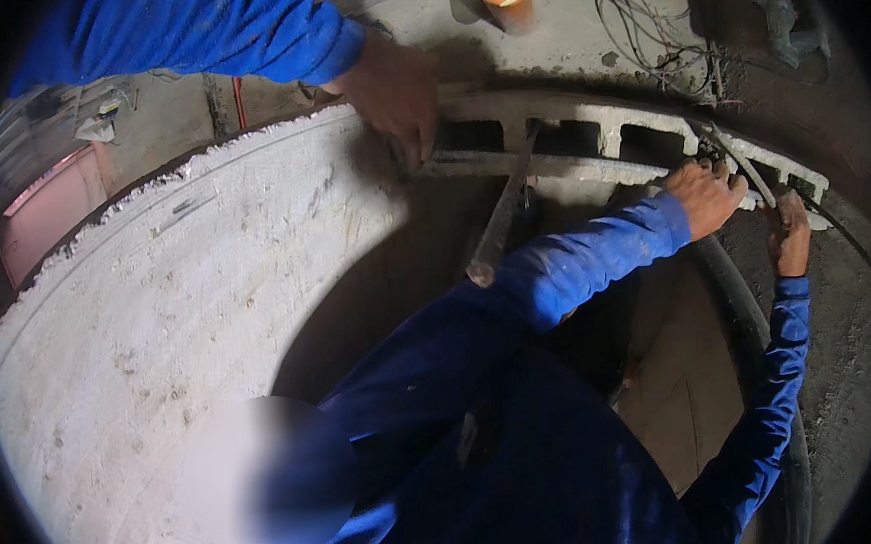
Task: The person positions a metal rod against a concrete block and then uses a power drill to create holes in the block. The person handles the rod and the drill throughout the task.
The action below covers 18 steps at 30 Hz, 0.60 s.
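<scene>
A curved, pale, cement-like rim [632, 120] with several rectangular slots arcs across the scene. My left hand [707, 196] reaches its right part with fingers curled closed at the broken edge; what lies under the fingertips is hidden. Just right of it, the fingers of my right hand [790, 233] are pinched at the lower end of a thin pale rod [746, 165], which slants across the rim. From another slot a thick bar [502, 220] juts toward me, not touched by either hand.
A co-worker's hand [395, 95] in a blue sleeve rests at the rim from the upper left. A rough white curved wall [197, 287] fills the left. Beyond the rim stand an orange container [507, 3] and tangled wires [645, 35]. A dark hose [741, 288] runs beside my right arm.
</scene>
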Each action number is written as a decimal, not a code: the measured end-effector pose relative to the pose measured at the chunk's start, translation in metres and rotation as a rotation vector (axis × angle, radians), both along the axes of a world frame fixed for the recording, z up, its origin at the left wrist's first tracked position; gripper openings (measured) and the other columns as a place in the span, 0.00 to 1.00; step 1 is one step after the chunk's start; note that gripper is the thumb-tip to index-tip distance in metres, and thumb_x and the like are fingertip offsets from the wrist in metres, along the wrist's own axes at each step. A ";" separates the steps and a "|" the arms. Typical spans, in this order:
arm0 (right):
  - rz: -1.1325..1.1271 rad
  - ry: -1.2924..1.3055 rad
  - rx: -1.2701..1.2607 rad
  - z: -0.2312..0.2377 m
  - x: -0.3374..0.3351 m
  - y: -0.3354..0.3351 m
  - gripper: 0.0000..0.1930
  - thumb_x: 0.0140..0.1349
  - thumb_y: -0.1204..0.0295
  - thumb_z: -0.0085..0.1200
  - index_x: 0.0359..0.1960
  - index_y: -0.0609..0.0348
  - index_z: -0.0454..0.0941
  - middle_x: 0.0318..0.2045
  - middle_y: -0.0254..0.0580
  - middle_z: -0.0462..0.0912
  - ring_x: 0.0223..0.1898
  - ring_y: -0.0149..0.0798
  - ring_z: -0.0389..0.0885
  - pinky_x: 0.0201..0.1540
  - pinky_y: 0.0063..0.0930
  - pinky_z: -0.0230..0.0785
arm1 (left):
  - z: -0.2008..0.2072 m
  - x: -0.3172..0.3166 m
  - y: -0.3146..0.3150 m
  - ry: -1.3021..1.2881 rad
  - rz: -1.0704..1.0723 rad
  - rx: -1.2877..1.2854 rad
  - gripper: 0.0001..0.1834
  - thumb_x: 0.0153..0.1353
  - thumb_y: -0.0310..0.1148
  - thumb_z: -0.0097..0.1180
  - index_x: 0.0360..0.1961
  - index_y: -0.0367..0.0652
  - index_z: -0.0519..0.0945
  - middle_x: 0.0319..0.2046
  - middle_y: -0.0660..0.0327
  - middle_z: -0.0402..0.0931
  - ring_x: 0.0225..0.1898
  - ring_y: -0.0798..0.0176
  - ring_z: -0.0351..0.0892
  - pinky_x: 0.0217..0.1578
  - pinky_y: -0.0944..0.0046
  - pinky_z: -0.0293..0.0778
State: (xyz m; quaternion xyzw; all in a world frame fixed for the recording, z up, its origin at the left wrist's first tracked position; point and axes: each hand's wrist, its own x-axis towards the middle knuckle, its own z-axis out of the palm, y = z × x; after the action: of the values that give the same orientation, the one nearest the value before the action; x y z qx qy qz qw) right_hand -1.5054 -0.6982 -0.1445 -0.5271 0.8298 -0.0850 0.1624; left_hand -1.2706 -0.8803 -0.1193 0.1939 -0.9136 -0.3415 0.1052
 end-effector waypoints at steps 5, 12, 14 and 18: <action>0.035 0.172 0.006 0.000 0.003 -0.002 0.19 0.54 0.80 0.56 0.50 0.67 0.74 0.54 0.57 0.74 0.56 0.52 0.73 0.60 0.40 0.63 | -0.002 0.000 -0.002 0.029 -0.021 0.028 0.18 0.49 0.31 0.56 0.42 0.36 0.73 0.31 0.45 0.78 0.32 0.47 0.82 0.29 0.52 0.77; 0.037 -0.005 0.078 0.016 0.007 -0.017 0.16 0.56 0.74 0.59 0.47 0.67 0.76 0.50 0.60 0.76 0.56 0.56 0.73 0.57 0.40 0.64 | -0.001 0.005 -0.002 -0.083 -0.079 0.077 0.27 0.47 0.30 0.57 0.52 0.37 0.71 0.31 0.49 0.78 0.36 0.50 0.81 0.34 0.52 0.74; 0.042 -0.038 0.104 0.019 0.011 -0.020 0.16 0.56 0.74 0.59 0.46 0.67 0.76 0.51 0.61 0.76 0.57 0.57 0.72 0.58 0.40 0.64 | 0.001 0.004 -0.001 -0.147 -0.081 0.128 0.29 0.47 0.30 0.58 0.54 0.38 0.71 0.29 0.52 0.77 0.35 0.51 0.81 0.35 0.52 0.72; 0.073 -0.042 0.167 0.018 0.012 -0.023 0.16 0.56 0.74 0.57 0.47 0.66 0.77 0.52 0.60 0.75 0.58 0.57 0.71 0.59 0.41 0.63 | 0.004 0.001 0.005 -0.191 -0.011 0.093 0.30 0.47 0.29 0.57 0.55 0.37 0.70 0.28 0.54 0.78 0.32 0.53 0.80 0.37 0.53 0.68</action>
State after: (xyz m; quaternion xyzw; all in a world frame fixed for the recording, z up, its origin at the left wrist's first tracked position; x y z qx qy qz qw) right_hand -1.4938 -0.7214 -0.1268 -0.5397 0.8106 -0.0206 0.2263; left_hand -1.2696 -0.8757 -0.1149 0.2253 -0.9036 -0.3642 0.0068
